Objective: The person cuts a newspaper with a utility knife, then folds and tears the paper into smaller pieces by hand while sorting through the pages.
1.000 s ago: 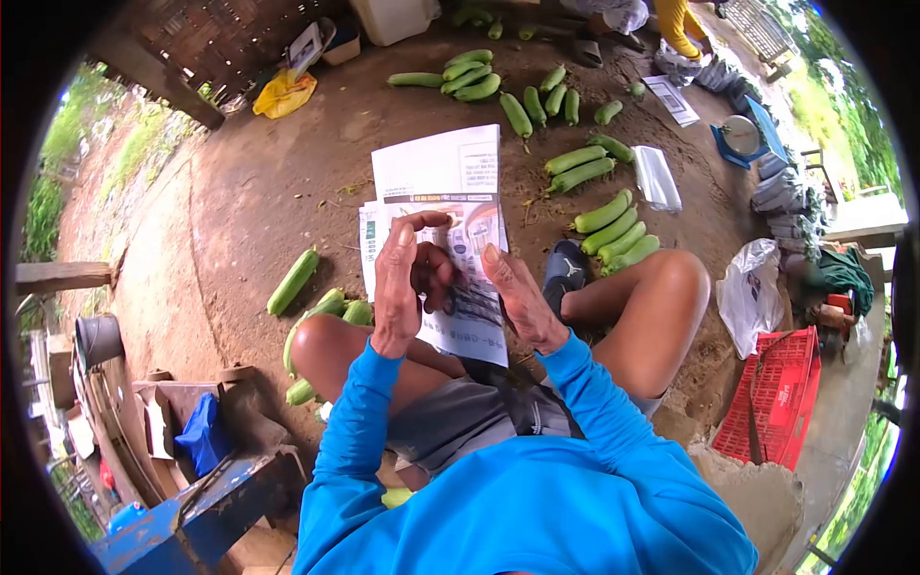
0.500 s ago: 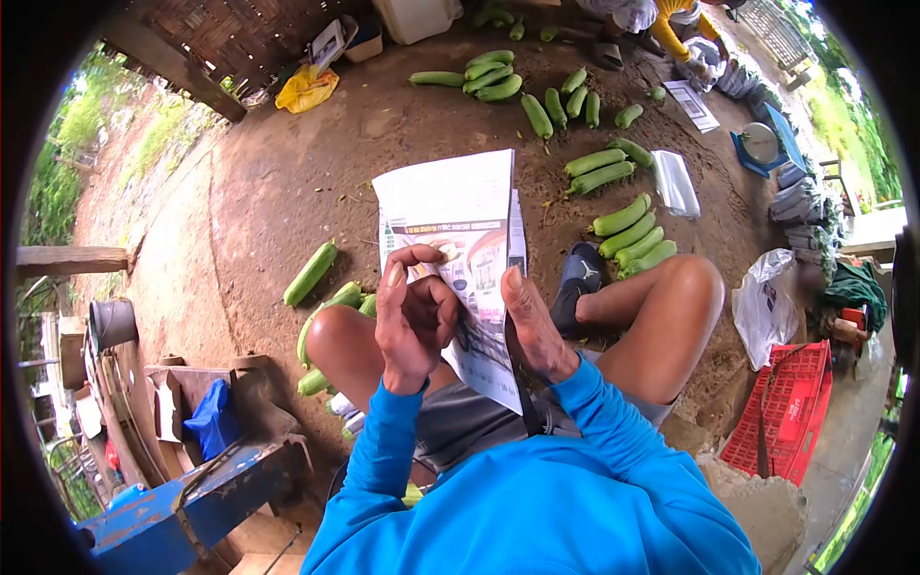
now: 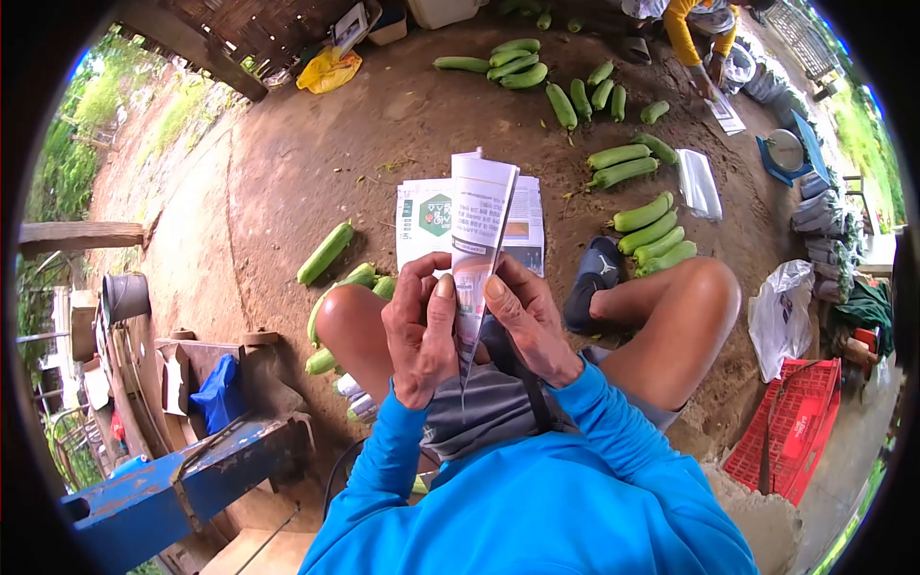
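Observation:
Between my knees, my left hand (image 3: 422, 331) and my right hand (image 3: 532, 321) grip a printed newspaper sheet (image 3: 482, 206), folded or rolled into a narrow upright shape. Both thumbs press on its near side, and the fingers curl behind. Whether anything is inside the paper is hidden. Just beyond my hands, more newspaper (image 3: 414, 213) lies on the dirt floor. Long green gourds lie on both sides: a single gourd (image 3: 326, 252) at the left, and a row with a gourd (image 3: 644, 212) beyond my right foot.
More gourds (image 3: 517, 64) lie farther off. Clear plastic bags (image 3: 700, 184) are on the ground, with a blue scale (image 3: 786, 153) and a red crate (image 3: 791, 422) at the right. A co-worker in yellow sleeves (image 3: 683, 29) reaches toward papers. A blue metal beam (image 3: 182, 479) stands lower left.
The broad newspaper sheet is now narrowed between my hands, and my left fingers have closed on it. Newspaper on the ground has come into view. The co-worker's hand has moved to the papers.

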`<action>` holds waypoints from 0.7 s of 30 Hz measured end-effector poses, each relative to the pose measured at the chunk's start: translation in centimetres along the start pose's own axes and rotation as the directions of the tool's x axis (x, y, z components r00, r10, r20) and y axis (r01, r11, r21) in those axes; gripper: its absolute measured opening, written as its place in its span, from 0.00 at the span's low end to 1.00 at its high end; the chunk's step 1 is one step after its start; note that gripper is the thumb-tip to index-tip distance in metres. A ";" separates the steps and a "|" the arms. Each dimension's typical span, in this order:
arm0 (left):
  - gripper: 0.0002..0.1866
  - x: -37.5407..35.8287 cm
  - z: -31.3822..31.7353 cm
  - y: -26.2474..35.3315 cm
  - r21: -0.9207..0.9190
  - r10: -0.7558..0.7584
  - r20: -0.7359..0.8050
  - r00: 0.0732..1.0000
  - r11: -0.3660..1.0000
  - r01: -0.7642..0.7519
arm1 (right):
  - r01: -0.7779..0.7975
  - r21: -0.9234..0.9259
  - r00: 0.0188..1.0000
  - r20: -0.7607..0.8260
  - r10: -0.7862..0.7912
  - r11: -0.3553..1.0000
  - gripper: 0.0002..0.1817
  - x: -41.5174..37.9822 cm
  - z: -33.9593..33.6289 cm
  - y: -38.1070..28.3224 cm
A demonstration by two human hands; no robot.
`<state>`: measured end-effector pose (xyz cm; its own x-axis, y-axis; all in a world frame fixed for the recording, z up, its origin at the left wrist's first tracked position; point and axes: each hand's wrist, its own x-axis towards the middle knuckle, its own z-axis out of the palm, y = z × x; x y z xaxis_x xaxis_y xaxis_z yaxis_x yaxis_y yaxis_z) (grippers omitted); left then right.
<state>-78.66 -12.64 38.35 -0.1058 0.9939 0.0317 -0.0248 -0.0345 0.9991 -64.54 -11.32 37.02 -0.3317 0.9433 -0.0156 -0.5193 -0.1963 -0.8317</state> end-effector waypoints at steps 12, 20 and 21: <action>0.17 -0.2 0.4 2.1 0.158 0.194 -0.052 0.980 0.970 -0.184 | 0.049 0.026 0.996 0.070 -0.050 0.998 0.18 0.6 0.5 -1.3; 0.19 -0.2 0.6 2.4 0.118 0.062 -0.058 0.996 0.992 -0.054 | 0.075 -0.009 0.997 0.036 -0.074 0.997 0.20 0.8 0.3 -0.8; 0.19 -0.2 0.7 2.2 0.119 0.057 -0.060 0.997 0.992 -0.050 | 0.076 -0.018 0.997 0.028 -0.075 0.997 0.21 0.8 0.2 -0.8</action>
<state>-78.02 -12.80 40.56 -0.1670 0.9821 0.0872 0.0987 -0.0713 0.9926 -64.57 -10.46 37.82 -0.3134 0.9475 0.0628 -0.5288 -0.1192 -0.8404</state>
